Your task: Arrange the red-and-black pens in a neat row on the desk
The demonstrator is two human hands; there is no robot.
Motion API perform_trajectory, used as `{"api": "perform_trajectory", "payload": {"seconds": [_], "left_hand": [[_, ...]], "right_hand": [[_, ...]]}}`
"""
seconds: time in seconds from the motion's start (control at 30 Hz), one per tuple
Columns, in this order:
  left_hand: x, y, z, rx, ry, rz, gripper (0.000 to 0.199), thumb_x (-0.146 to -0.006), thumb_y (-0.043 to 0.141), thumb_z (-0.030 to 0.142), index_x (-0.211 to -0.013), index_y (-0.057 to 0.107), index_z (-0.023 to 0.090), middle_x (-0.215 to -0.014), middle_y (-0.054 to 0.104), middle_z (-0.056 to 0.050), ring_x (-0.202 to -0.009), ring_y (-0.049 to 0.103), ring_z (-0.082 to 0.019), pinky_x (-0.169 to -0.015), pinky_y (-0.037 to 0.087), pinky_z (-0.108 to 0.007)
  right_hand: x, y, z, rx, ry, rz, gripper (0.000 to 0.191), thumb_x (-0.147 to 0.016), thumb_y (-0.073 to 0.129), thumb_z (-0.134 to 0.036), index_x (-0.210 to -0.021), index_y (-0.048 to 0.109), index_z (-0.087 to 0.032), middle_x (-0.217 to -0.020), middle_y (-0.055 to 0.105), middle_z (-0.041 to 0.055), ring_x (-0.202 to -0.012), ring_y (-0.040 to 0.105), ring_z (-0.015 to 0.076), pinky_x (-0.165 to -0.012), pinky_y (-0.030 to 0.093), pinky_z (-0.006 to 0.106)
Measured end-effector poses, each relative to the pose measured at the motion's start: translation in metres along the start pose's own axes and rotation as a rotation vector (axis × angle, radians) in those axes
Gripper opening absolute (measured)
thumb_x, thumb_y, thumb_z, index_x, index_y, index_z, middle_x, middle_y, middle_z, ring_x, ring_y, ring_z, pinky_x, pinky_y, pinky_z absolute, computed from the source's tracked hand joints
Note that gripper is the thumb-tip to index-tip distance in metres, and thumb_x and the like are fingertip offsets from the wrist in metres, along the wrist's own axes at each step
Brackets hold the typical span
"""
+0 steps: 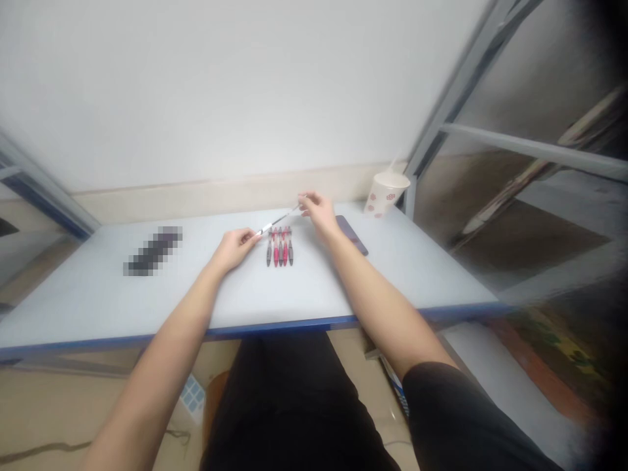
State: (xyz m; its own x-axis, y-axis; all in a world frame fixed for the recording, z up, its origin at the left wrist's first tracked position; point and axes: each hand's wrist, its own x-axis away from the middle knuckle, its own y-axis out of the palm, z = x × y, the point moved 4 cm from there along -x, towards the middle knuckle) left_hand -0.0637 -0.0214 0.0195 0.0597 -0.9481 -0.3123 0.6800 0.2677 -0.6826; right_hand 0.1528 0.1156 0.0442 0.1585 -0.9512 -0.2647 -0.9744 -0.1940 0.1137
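A thin, slender stick that looks like a pen refill (284, 217) slants up to the right between my hands, white near its lower end and darker along the rest. My left hand (237, 247) pinches the white lower end. At the upper end, the fingers of my right hand (318, 210) are closed on the tip. Just below the stick, several pens (280, 252) in red and dark grey lie side by side on the table, their far ends partly behind it. None of them is touched by either hand.
A dark phone (351, 234) lies beside my right forearm. Behind it, a white patterned paper cup (386, 193) with a straw stands near the wall. A pixelated dark object (153, 251) rests at the left on the light table (294, 297), which has a blue front edge.
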Motion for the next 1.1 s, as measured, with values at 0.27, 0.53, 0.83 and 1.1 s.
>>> {"api": "perform_trajectory", "payload": {"seconds": [0.27, 0.53, 0.83, 1.1], "left_hand": [[0.001, -0.001, 0.002, -0.004, 0.009, 0.017, 0.040, -0.093, 0.059, 0.055, -0.083, 0.070, 0.019, -0.067, 0.064, -0.001, -0.066, 0.056, -0.018, -0.066, 0.040, -0.029], [0.001, 0.000, 0.003, -0.002, 0.013, -0.004, 0.043, -0.093, 0.058, 0.058, -0.084, 0.070, 0.018, -0.068, 0.066, -0.002, -0.066, 0.057, -0.018, -0.066, 0.041, -0.030], [0.001, 0.006, 0.003, 0.058, -0.013, -0.044, 0.041, -0.098, 0.050, 0.055, -0.095, 0.068, 0.019, -0.074, 0.069, -0.003, -0.068, 0.060, -0.019, -0.071, 0.045, -0.031], [0.003, 0.007, 0.010, 0.061, 0.008, -0.028, 0.037, -0.099, 0.048, 0.050, -0.096, 0.067, 0.019, -0.061, 0.053, 0.003, -0.057, 0.047, -0.016, -0.064, 0.038, -0.030]], "right_hand": [[0.003, 0.004, 0.000, 0.017, 0.018, -0.050, 0.023, -0.075, 0.068, -0.034, -0.091, 0.067, -0.018, -0.081, 0.063, 0.0010, -0.074, 0.059, 0.0127, -0.064, 0.046, 0.023], [0.009, 0.010, 0.000, 0.034, 0.049, -0.117, 0.022, -0.074, 0.071, -0.033, -0.089, 0.068, -0.018, -0.080, 0.063, 0.0003, -0.072, 0.058, 0.0123, -0.061, 0.045, 0.023], [0.010, 0.013, 0.002, 0.015, 0.056, -0.131, 0.017, -0.077, 0.070, -0.029, -0.087, 0.067, -0.015, -0.076, 0.062, -0.0004, -0.064, 0.056, 0.0092, -0.058, 0.043, 0.021], [0.017, 0.022, 0.012, -0.031, 0.160, -0.238, 0.020, -0.074, 0.078, -0.029, -0.084, 0.066, -0.015, -0.073, 0.063, -0.0009, -0.059, 0.055, 0.0086, -0.057, 0.043, 0.022]]}}
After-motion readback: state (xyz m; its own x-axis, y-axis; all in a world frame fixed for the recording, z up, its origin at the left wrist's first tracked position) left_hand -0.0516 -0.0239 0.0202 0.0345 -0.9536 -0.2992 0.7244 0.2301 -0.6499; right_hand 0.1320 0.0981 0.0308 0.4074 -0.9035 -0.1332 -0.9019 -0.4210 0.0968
